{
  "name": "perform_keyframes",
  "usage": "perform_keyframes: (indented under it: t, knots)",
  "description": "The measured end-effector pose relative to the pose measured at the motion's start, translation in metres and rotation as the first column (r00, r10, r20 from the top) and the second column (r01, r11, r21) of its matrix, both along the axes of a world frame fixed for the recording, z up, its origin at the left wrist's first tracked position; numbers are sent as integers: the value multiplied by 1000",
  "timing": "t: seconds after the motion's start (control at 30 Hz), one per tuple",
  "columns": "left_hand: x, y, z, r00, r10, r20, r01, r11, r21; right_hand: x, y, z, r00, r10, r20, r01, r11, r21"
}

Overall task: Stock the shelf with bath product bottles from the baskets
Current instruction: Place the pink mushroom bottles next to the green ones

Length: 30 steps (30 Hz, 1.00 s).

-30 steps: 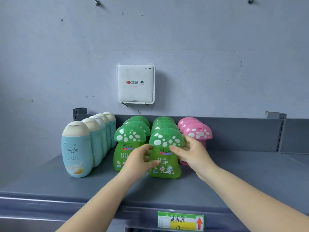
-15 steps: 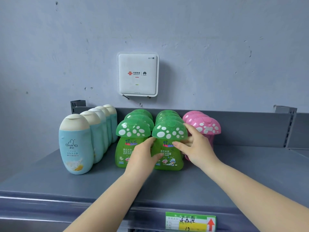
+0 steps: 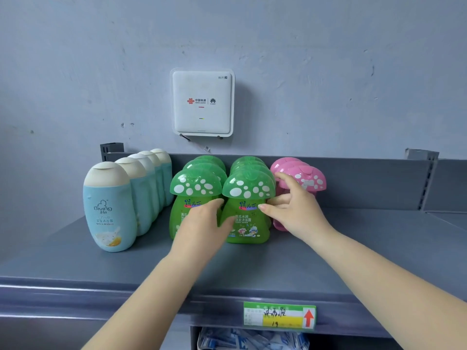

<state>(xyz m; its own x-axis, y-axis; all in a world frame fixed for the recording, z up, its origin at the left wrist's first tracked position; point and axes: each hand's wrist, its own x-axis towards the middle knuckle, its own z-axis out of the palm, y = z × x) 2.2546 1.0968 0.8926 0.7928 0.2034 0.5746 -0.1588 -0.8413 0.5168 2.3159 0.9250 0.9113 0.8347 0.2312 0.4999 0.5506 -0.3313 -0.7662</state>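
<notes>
We have both hands on the front green bottle (image 3: 246,208) at the centre of the frame, standing on the grey shelf (image 3: 353,248) at the head of its row. Our left hand (image 3: 202,228) curls around its left side below the cap, and our right hand (image 3: 294,210) pinches its right side with the thumb across the label, one finger reaching up towards the pink bottles (image 3: 307,181) just behind.

The bottle looks like smooth, stiff plastic (probably slippery, and bottom-heavy if full), so we judge the narrow waist under the mushroom cap the best place to hold.

The blue bottle (image 3: 110,208) at left reads "Giving". The white box (image 3: 202,102) on the wall reads "WiFi 7", "China unicom" and "HUAWEI". The price tag (image 3: 279,315) at the bottom shows a handwritten "19".
</notes>
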Motion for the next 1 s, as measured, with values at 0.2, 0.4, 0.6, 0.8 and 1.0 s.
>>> perform_keyframes:
  t: [0.2,0.4,0.6,0.8,1.0]
  knots:
    - [-32,-15,22,997,5,77,-10,998,62,-20,-31,6,986,-135,94,149,976,-160]
    - [-27,-88,26,969,-201,145,163,958,238,-56,-87,10,906,-226,357,351,874,-336]
    - [-17,-187,14,886,-447,125,364,835,413,-93,-177,2,641,-305,704,722,552,-417]
    - [-23,-307,-7,740,-666,100,489,633,600,-145,-280,-27,576,-403,711,817,252,-518]
    - [-52,-421,-40,584,-809,-64,596,375,710,-222,-370,-71,584,-560,587,732,51,-679]
